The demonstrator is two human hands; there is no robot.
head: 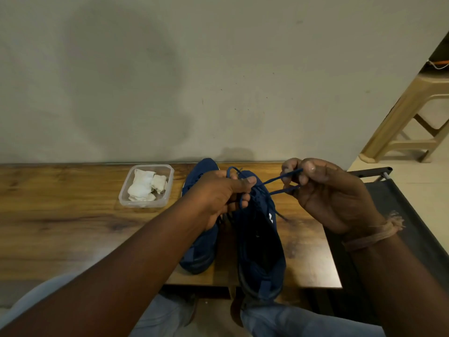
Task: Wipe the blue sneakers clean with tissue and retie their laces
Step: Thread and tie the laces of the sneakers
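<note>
Two blue sneakers stand side by side on the wooden table point(60, 227), toes toward the wall. The left sneaker point(201, 249) is partly hidden under my left forearm. The right sneaker point(261, 242) has its heel at the table's front edge. My left hand point(218, 198) pinches a loop of the right sneaker's blue lace point(274, 180) above its tongue. My right hand point(325, 190) holds the other loop of that lace, pulled out taut to the right. Crumpled white tissue point(143, 187) lies in a clear plastic container point(124, 198) left of the shoes.
A pale wall rises directly behind the table. A dark fabric chair point(398, 203) stands against the table's right end, with a beige plastic stool point(413, 113) beyond it. My knees in light jeans point(291, 319) sit below the front edge.
</note>
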